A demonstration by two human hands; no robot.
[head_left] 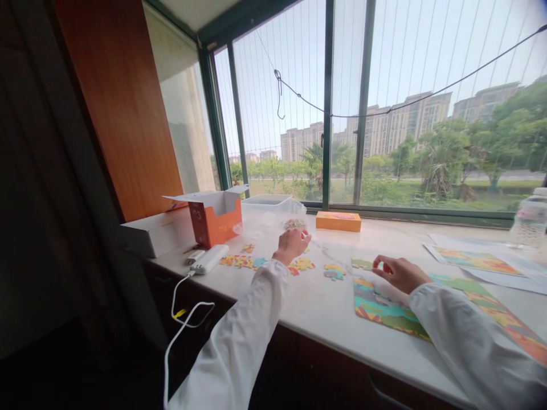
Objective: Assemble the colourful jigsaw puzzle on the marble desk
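My left hand [292, 244] hovers over loose, colourful jigsaw pieces [243, 261] scattered on the white counter [316, 302]; its fingers are curled, and I cannot make out whether they hold a piece. My right hand [399, 274] rests on the top edge of a partly assembled colourful puzzle [378, 310], fingers bent in a pinch near a green piece [361, 263]. More loose pieces [334, 271] lie between the two hands. Both arms wear white sleeves.
An open orange box [212, 219] and a white box [156, 233] stand at the left. A white power bank [209, 259] with a dangling cable lies near the edge. A clear tub [265, 201], a flat orange box [338, 221], a printed sheet [472, 259] and a water bottle [530, 219] sit by the window.
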